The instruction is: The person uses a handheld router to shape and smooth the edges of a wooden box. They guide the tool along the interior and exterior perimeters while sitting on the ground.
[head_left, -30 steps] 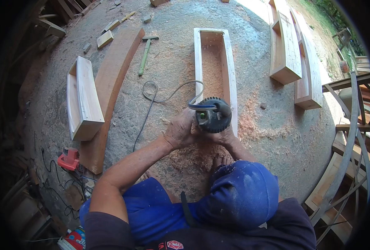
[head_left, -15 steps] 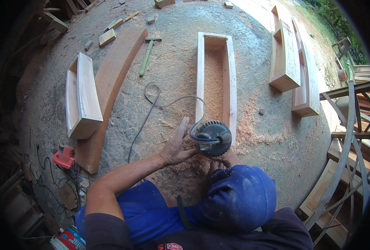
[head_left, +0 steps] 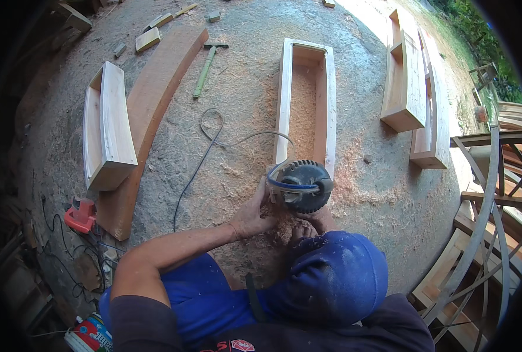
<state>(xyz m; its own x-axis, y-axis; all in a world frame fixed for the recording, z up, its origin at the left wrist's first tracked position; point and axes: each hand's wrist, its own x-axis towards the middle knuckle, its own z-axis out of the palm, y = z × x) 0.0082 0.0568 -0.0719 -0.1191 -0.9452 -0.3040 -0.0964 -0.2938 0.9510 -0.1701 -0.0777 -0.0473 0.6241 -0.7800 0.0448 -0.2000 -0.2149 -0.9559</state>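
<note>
A corded router (head_left: pixel 305 186) with a round, black, ridged top stands over the near end of a long, narrow wooden frame (head_left: pixel 283 100). My left hand (head_left: pixel 254 212) wraps the router's left side, its fingertips partly hidden behind the tool. Against its near right side, my right hand (head_left: pixel 321 220) grips low down, mostly covered by the tool and the blue cloth (head_left: pixel 343 276) over my leg. Wood shavings (head_left: pixel 305 126) lie inside the frame and around it. The router's base and bit are out of sight beneath its body.
The grey cord (head_left: pixel 199 176) loops over the ground on the left. Beyond it lie a green-handled hammer (head_left: pixel 203 73), a curved plank (head_left: pixel 155 111) and a wooden box frame (head_left: pixel 117 117). More frames (head_left: pixel 411 88) stand at right, near metal bars (head_left: pixel 490 205). A red tool (head_left: pixel 81 216) sits lower left.
My left hand has closed from spread fingers onto the router's side. The router has shifted slightly right, and the whole view has moved a little.
</note>
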